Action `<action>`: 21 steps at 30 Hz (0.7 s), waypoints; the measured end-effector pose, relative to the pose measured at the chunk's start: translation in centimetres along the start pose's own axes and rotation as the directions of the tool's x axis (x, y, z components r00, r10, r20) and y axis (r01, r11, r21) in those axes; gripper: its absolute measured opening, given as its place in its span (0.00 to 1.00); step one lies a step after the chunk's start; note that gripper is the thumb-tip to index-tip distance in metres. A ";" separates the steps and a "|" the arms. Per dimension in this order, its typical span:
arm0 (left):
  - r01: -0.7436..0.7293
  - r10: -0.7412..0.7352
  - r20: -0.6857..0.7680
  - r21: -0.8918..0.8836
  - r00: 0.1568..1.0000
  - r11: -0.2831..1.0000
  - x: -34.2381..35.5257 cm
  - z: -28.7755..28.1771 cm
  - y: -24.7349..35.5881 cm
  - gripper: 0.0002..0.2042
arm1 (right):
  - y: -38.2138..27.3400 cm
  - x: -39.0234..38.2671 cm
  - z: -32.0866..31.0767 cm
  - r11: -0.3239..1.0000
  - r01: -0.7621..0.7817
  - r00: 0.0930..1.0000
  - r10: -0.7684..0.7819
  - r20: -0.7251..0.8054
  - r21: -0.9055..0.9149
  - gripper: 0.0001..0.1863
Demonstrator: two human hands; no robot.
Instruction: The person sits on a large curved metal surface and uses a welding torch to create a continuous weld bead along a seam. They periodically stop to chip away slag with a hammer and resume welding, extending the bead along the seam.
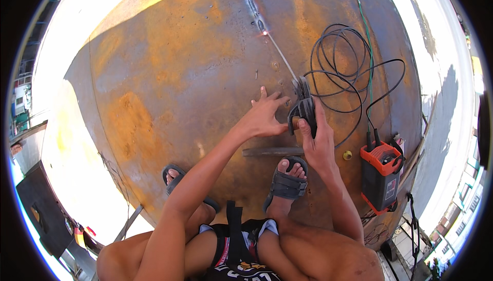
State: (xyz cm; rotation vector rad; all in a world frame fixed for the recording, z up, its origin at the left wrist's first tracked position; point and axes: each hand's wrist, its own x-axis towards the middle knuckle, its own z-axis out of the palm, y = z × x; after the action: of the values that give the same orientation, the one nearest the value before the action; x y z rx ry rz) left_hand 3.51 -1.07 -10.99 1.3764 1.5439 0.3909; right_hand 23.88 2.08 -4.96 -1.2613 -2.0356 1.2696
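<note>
I see a rusty metal plate [169, 65] carrying, at right, an orange-and-black machine [380, 175]. I have the left hand [262, 117] spread, just beside the black holder [306, 112], which the right hand [319, 145] grips. Its thin rod [281, 54] reaches the glowing end of the weld bead [250, 1].

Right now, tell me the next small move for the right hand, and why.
Probably ease the rod slightly nearer the body, keeping its tip low: the right hand has the holder that carries the rod, and the bright spot at the rod's tip sits at the near end of the bead, which runs away toward the picture's top.
</note>
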 end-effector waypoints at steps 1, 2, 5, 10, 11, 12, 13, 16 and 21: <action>-0.001 0.001 -0.001 0.001 1.000 1.000 0.0 0.1 0.0 0.48 | 0.0 0.0 0.0 1.000 0.002 1.000 -0.002 -0.001 0.002 0.32; -0.002 0.002 -0.003 0.001 1.000 1.000 0.0 0.1 -0.1 0.47 | 0.0 0.0 0.0 1.000 0.006 1.000 -0.006 -0.002 0.004 0.32; -0.002 0.002 -0.008 -0.001 1.000 1.000 0.0 0.3 -0.2 0.47 | 0.0 -0.1 0.0 1.000 0.021 1.000 -0.021 -0.009 -0.015 0.32; -0.009 0.009 -0.016 -0.007 1.000 1.000 0.0 0.3 -0.3 0.45 | -0.4 0.2 0.0 1.000 0.015 1.000 -0.015 -0.006 -0.005 0.32; -0.008 0.008 -0.014 -0.007 1.000 1.000 0.0 0.3 -0.2 0.45 | -0.4 0.2 0.0 0.999 0.032 0.999 -0.032 -0.018 -0.011 0.32; -0.008 0.008 -0.011 -0.008 1.000 1.000 0.0 0.2 -0.1 0.45 | -0.5 0.3 0.0 1.000 0.001 1.000 -0.001 -0.006 0.011 0.35; -0.009 0.008 -0.009 -0.009 1.000 1.000 0.0 0.2 0.0 0.45 | -0.8 0.3 -0.2 0.999 -0.030 1.000 0.029 0.006 0.033 0.37; 0.019 -0.019 -0.006 0.020 1.000 1.000 0.1 0.3 -0.2 0.49 | -1.0 0.4 -0.1 0.999 -0.044 0.998 0.044 0.038 0.005 0.48; 0.021 -0.021 0.001 0.014 1.000 1.000 0.2 0.4 -0.3 0.53 | -1.2 0.7 -0.3 0.998 -0.055 0.996 0.055 0.073 -0.002 0.60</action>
State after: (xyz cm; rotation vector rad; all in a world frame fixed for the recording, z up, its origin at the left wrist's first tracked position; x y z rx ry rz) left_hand 3.75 -1.11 -11.51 1.3697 1.5616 0.3672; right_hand 23.18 2.64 -3.89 -1.2970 -2.0639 1.3591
